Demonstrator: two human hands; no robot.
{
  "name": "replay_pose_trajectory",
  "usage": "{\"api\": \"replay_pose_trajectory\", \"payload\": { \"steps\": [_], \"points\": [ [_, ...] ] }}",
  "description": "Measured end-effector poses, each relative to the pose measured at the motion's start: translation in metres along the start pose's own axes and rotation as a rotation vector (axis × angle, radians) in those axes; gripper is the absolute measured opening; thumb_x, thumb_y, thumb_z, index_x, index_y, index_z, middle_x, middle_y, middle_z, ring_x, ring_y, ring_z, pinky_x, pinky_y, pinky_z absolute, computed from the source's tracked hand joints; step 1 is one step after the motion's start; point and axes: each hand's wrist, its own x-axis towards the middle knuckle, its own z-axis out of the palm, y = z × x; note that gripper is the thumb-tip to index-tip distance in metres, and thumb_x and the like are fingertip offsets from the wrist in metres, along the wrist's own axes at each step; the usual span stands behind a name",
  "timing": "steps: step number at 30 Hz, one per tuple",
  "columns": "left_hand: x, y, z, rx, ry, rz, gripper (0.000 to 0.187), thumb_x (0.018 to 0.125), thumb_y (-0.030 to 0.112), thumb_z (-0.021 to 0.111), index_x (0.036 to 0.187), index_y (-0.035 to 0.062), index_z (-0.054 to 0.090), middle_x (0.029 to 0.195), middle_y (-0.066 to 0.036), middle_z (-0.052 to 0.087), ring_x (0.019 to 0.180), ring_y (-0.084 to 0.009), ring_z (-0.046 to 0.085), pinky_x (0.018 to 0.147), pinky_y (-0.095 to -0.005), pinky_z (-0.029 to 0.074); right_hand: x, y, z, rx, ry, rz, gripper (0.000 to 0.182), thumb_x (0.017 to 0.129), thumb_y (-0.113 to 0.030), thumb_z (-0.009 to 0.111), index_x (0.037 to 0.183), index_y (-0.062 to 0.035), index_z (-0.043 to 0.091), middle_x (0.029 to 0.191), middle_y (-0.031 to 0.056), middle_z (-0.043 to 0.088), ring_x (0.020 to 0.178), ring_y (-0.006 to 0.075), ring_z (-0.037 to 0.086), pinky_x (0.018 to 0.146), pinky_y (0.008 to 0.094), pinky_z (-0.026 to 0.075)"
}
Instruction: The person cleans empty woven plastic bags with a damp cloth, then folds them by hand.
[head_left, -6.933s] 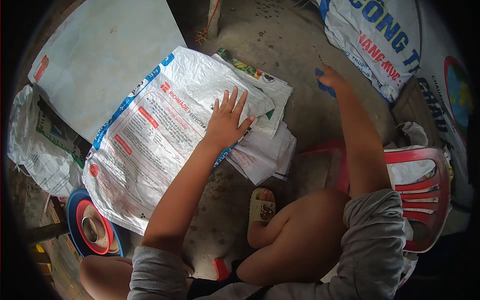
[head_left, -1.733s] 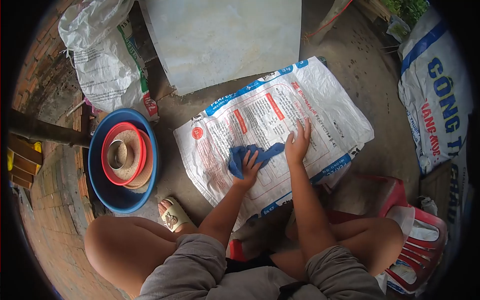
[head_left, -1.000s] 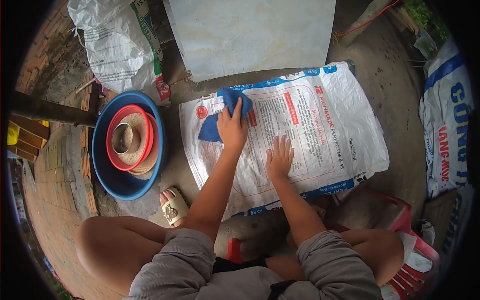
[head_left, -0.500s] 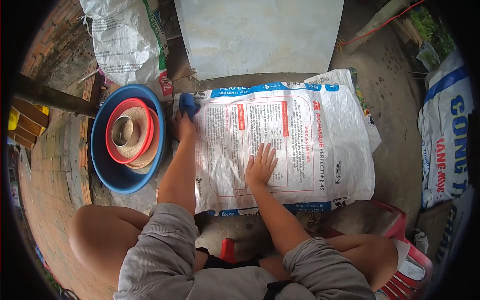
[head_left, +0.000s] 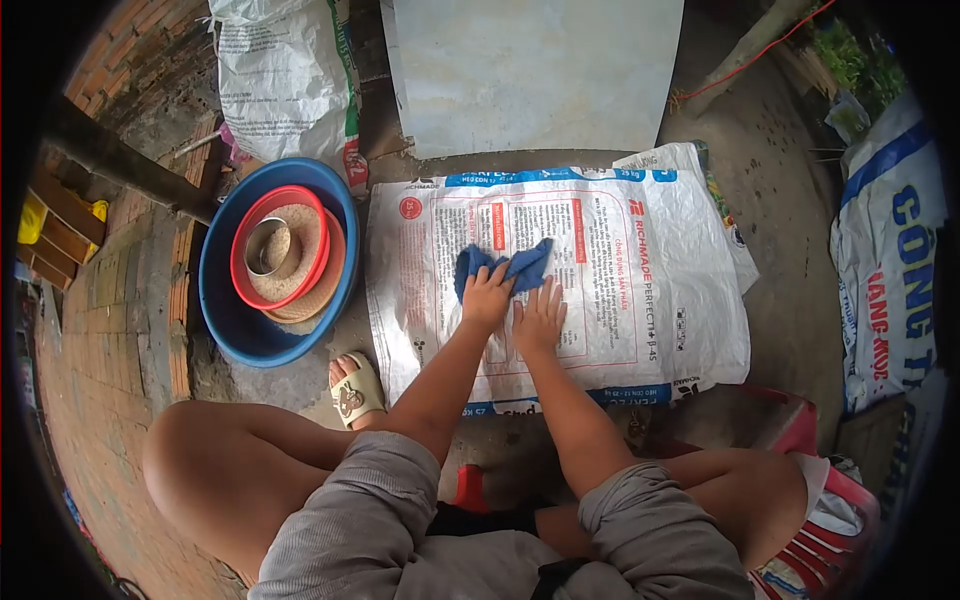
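Pressing left fingers point(head_left: 482, 281) onto blue cloth point(head_left: 527, 267) atop sack point(head_left: 605, 300)

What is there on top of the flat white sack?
On the sack: a blue cloth under the left hand, and the right hand beside it. The sack's surface beneath them cannot be seen.

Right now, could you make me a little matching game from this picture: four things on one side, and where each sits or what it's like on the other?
Things
1. Cloth
2. Bowl
3. Sandal
4. Front sack

Descriptions
a) Red, inside the blue basin
b) White and printed, spread flat
c) Blue, under the left fingers
d) Pale, worn on a foot

Right pairs
1-c, 2-a, 3-d, 4-b
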Motion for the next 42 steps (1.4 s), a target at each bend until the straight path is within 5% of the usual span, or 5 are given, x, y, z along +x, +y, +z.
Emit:
{"api": "replay_pose_trajectory", "payload": {
  "steps": [6, 10, 14, 23, 42],
  "points": [
    [-0.020, -0.167, -0.006, -0.289, 0.093, -0.907, 0.057, 0.081, 0.012, 0.055, 0.137, 0.0160, 0.055, 0.126, -0.019, 0.061, 0.115, -0.0369, 0.060, 0.098, -0.0436, 0.045, 0.012, -0.004, -0.029, 0.057, -0.222, 0.053, 0.070, 0.096, -0.046, 0.046, 0.154, -0.0125, 0.025, 0.161, 0.0142, 0.018, 0.147, 0.0361, 0.017, 0.117, 0.0523, 0.017],
    [0.003, -0.137, -0.102, -0.480, 0.101, -0.746, 0.051, 0.076, 0.010, 0.051, 0.126, 0.0075, 0.063, 0.111, -0.024, 0.067, 0.106, -0.0362, 0.065, 0.093, -0.0387, 0.048, 0.083, 0.005, -0.048, 0.886, -0.628, 0.265, 0.062, 0.096, -0.045, 0.050, 0.145, -0.0069, 0.042, 0.151, 0.0187, 0.039, 0.139, 0.0350, 0.037, 0.113, 0.0425, 0.029],
    [0.024, -0.079, -0.206, -0.878, -0.193, -0.190, 0.042, 0.080, 0.006, 0.068, 0.122, 0.0079, 0.064, 0.099, -0.007, 0.070, 0.091, -0.0168, 0.064, 0.088, -0.0308, 0.048, 0.082, -0.065, -0.173, 1.192, 0.131, -0.210, 0.048, 0.100, -0.028, 0.054, 0.142, -0.0058, 0.046, 0.144, 0.0169, 0.048, 0.134, 0.0243, 0.044, 0.110, 0.0339, 0.033],
    [0.015, -0.018, -0.360, -1.113, 0.010, 0.102, 0.034, 0.074, 0.002, 0.074, 0.108, 0.0032, 0.071, 0.097, -0.005, 0.068, 0.087, -0.0132, 0.064, 0.080, -0.0270, 0.052, 0.054, -0.100, -0.319, 1.295, -0.392, -0.567, 0.030, 0.093, -0.018, 0.067, 0.117, -0.0009, 0.062, 0.103, 0.0032, 0.066, 0.097, 0.0104, 0.060, 0.086, 0.0244, 0.047],
    [0.025, -0.001, -0.317, -0.939, -0.099, 0.143, 0.042, 0.077, 0.018, 0.077, 0.114, 0.0037, 0.065, 0.088, -0.015, 0.069, 0.080, -0.0232, 0.064, 0.075, -0.0340, 0.050, 0.034, -0.067, -0.359, 1.208, 0.129, -0.476, 0.017, 0.078, 0.002, 0.068, 0.094, -0.0013, 0.062, 0.086, 0.0025, 0.065, 0.080, 0.0082, 0.060, 0.072, 0.0231, 0.047]
  ]
}}
